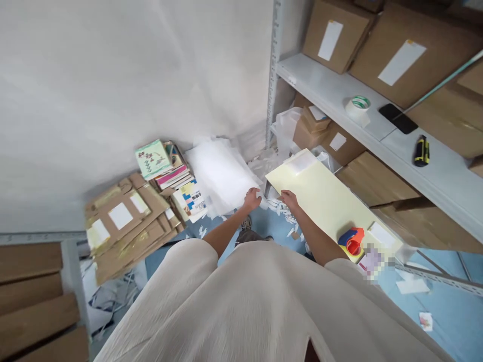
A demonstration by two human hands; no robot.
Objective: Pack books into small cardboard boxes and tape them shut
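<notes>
My left hand (251, 199) is closed on the edge of a stack of white foam sheets (221, 173) lying on the floor by the wall. My right hand (289, 198) rests at the near corner of a pale yellow tabletop (324, 201); its fingers curl down, and whether anything is in them does not show. A clear plastic bag (302, 162) lies at the table's far end. A red tape dispenser (351, 240) sits on the table's near end, next to white labels (381, 234).
Books (173, 173) and flattened cardboard (128, 221) pile on the floor at left. A grey metal shelf (377, 125) at right carries a tape roll (357, 104), a black phone (398, 118), a yellow-black tool (421, 151) and cardboard boxes (407, 55). Paper scraps litter the blue floor (445, 306).
</notes>
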